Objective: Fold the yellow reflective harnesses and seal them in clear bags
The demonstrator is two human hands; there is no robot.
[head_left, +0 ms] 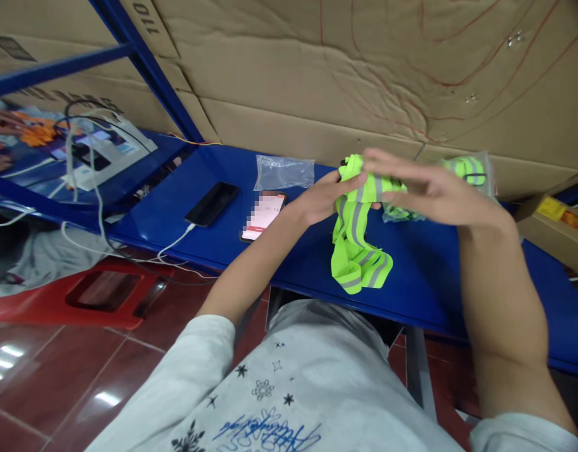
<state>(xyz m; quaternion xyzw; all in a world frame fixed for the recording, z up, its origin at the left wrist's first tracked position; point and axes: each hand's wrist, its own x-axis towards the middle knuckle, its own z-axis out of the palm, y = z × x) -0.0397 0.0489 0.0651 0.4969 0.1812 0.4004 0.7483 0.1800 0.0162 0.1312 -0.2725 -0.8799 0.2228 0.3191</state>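
Vest (357, 242), hi-vis yellow-green w/ grey reflective bands, hangs bunched above the blue surface (425, 282), its lower folds near the front edge. Left hand (324, 198) grips the top of it from below, fingers pinching the fabric. Right hand (428, 188) lies flat over the same bundle, fingers pressed together and stretched out along it (motion blur, so exact contact is hard to tell). Looks like folding or rolling the fabric into a compact bundle; judging by the loose tail, the next move calls for gathering that hanging part up while the left pinch stays firm.

Behind the hands, a clear bag (465, 172) w/ another yellow-green item inside; an empty-looking clear bag (284, 171) lies further left. Two phones nearby: a dark one (212, 203) on a white cable, and a lit one (264, 215), screen blurred, digits not legible. Cardboard wall (364, 69) behind; "110" reads on the box (147, 25) at top left. Shirt (289, 389) has blue script, unreadable.
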